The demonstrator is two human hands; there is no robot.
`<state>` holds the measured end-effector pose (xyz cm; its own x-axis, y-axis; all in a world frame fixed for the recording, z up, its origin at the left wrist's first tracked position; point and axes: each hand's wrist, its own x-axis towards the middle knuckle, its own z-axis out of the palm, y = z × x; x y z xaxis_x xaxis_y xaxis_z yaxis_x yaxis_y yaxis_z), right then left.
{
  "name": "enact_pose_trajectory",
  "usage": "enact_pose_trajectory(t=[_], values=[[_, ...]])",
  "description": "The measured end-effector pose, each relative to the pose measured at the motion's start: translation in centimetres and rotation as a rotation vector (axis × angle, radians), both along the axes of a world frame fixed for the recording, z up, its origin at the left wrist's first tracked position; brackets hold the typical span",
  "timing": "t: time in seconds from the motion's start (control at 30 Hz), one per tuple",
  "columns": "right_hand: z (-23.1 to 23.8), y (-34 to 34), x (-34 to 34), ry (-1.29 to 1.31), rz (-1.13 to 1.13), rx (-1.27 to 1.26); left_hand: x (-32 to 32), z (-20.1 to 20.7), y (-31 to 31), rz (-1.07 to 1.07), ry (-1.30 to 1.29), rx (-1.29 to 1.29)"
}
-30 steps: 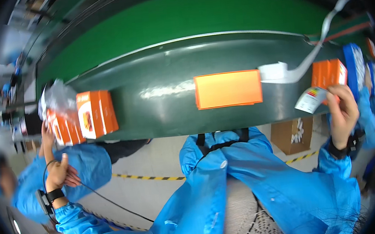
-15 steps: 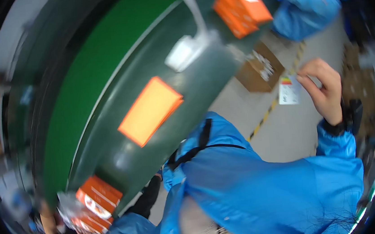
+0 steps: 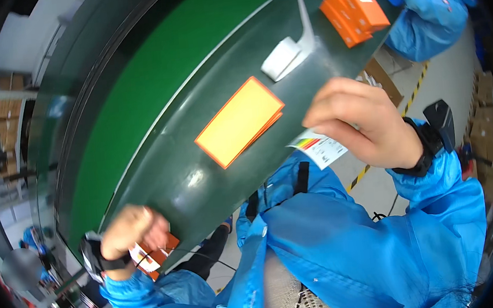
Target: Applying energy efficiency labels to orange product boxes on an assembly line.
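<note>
Pinched between the thumb and fingers of my right hand is a white label with coloured stripes, hanging just past the near edge of the green work surface. My left hand is over the left end of that surface, its fingers curled but smeared by motion. An orange box is partly hidden beneath it. Between my hands lies a flat orange box, its top washed out to yellow, touched by neither hand. Behind it sits a white label roll with a backing strip rising from it.
Several orange boxes stand at the far right of the green work surface. A person in blue is working beyond them. An open cardboard carton stands below the surface's edge, partly behind my right hand. Shelves are at the left.
My right hand has moved left with the label, closer to the flat orange box. My left hand has come into view at the lower left. The view has shifted.
</note>
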<state>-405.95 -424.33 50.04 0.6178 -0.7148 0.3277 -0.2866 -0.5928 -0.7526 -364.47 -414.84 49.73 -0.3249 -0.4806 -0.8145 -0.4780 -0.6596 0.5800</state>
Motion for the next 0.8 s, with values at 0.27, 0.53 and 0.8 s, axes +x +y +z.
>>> enact_pose_trajectory(t=[0.27, 0.53, 0.8], values=[[2.1, -3.2, 10.7, -0.061, 0.295, 0.211, -10.2, 3.4, -6.8, 0.291, 0.282, -0.691], [-1.0, -1.9, 12.6, 0.003, 0.281, 0.231, -13.2, -0.1, -3.2, 0.154, -0.278, -0.718], [-4.4, -4.0, 9.1, -0.240, 0.056, 0.913, -16.7, -4.1, -2.7, 1.219, 0.159, -0.918]])
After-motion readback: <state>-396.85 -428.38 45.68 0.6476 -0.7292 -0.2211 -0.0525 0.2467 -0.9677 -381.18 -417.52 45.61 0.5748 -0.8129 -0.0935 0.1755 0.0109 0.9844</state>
